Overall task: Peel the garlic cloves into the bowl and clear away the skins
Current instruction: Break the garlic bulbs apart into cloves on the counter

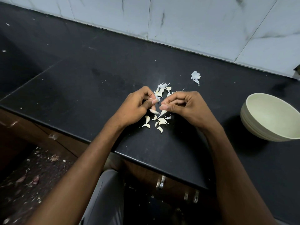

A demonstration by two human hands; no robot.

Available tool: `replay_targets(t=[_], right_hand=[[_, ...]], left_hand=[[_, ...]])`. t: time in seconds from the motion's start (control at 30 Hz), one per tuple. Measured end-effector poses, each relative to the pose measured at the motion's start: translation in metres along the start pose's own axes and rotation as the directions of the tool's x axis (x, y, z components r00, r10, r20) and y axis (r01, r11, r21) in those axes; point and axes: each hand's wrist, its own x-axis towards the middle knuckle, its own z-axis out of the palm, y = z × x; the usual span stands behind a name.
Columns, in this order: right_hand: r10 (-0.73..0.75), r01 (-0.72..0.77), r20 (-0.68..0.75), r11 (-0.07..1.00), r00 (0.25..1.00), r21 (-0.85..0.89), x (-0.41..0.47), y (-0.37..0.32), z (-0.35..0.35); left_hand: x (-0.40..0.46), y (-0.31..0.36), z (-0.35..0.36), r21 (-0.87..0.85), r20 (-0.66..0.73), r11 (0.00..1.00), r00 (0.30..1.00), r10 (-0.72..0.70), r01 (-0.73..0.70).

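Both hands (159,105) pinching garlic cloves (162,112), loose cloves (155,122) just below, bowl (269,117) right

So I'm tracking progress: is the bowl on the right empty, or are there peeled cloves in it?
Empty as far as visible: the bowl shows only bare pale interior; its right part is cut off.

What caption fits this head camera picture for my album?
Two hands, left and right, each pinch a garlic clove above loose cloves; bowl empty.
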Motion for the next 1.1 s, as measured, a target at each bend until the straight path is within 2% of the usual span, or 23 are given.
replay_targets(t=[0.1,0.23,0.4,0.6,0.8,1.1], right_hand=[[0.002,-0.002,0.009,1.000,1.000,0.017,0.000,-0.002,-0.001],[0.023,-0.024,0.013,0.997,1.000,0.077,0.000,-0.002,-0.001],[-0.012,0.012,-0.019,1.000,1.000,0.018,0.000,-0.002,-0.002],[-0.008,0.009,-0.026,0.999,1.000,0.053,-0.001,-0.003,-0.001],[0.064,-0.059,-0.051,0.993,0.997,0.097,0.002,-0.001,0.001],[0.192,-0.163,-0.080,0.948,0.978,0.275,0.002,-0.004,0.009]], left_hand=[[0.001,0.001,0.001,-0.032,-0.007,0.999,1.000,0.029,-0.029],[0.002,0.003,-0.002,-0.140,-0.046,0.990,0.999,-0.004,-0.003],[0.003,0.005,-0.004,-0.186,-0.118,0.982,0.993,-0.004,-0.018],[0.000,0.010,-0.002,-0.179,-0.055,0.984,0.998,-0.023,0.013],[-0.004,0.017,-0.001,-0.248,0.041,0.968,0.999,-0.027,0.036],[-0.004,0.011,-0.002,-0.169,-0.042,0.986,0.999,0.010,-0.017]])
